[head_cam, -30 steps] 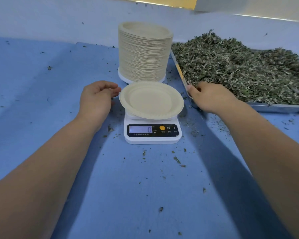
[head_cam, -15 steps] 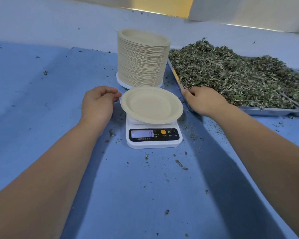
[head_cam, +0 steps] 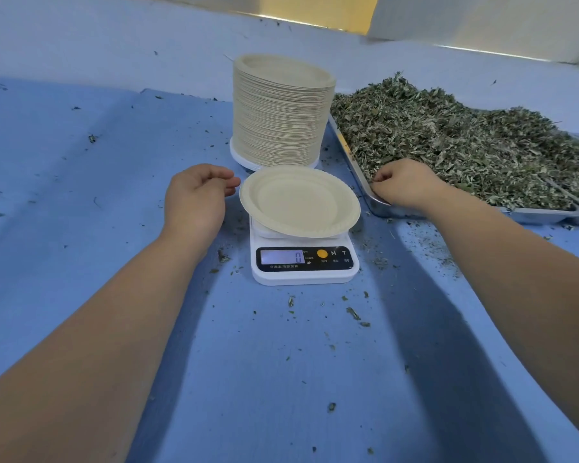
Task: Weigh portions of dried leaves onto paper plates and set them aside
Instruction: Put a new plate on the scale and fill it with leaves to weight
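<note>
Now plate [head_cam: 298, 202] faces up; left fingers [head_cam: 227, 182] slack, right fingers [head_cam: 381, 177] gripping leaves [head_cam: 465, 145].

On the scale [head_cam: 303, 265] in front of me, the lit display [head_cam: 282, 256] reads 0 — a single digit. To its right, beside the orange button [head_cam: 322, 253], stand the white letters M and T. Small print runs under the display and those letters — too fine for me to read.

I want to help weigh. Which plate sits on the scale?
The single plate lying alone on the white scale; all the others are piled in the tall stack behind it.
</note>
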`<state>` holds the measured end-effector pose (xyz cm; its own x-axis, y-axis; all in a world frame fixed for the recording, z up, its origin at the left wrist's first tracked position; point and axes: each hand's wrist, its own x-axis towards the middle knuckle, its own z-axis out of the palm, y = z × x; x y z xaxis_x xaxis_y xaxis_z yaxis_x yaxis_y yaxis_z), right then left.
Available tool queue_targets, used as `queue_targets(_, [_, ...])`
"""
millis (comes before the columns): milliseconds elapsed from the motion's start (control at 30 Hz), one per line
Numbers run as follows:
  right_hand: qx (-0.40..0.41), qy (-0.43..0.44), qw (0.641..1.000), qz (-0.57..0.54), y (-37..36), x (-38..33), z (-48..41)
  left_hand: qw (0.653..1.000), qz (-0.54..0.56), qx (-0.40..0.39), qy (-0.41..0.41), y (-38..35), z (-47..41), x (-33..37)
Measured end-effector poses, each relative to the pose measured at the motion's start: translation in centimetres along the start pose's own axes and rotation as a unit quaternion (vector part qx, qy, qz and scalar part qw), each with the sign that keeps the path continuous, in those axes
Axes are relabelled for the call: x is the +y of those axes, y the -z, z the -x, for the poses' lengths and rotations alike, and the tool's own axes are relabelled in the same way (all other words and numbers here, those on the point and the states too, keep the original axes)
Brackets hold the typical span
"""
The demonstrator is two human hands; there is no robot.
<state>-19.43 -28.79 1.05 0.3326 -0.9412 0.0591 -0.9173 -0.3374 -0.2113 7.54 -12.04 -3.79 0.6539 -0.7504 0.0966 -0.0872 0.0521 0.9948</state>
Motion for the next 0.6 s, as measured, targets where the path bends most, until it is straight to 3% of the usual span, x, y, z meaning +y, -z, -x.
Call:
queue_targets(100, [0.014, -0.003, 1.0, -0.004, 0.4, 0.0, -0.3, 1.0, -0.001, 0.0, 0.003, 0.0, 0.1, 0.1])
queue_targets(267, [0.214, -0.003, 0.972, -0.095, 0.9, 0.4, 0.2, 1.0, -0.001, 0.0, 0.003, 0.0, 0.2, 0.2])
queue_targets(600, [0.246, 0.029, 0.964, -0.092, 1.1, 0.6, 0.8, 1.0, -0.02, 0.0, 0.002, -0.1, 0.4, 0.3])
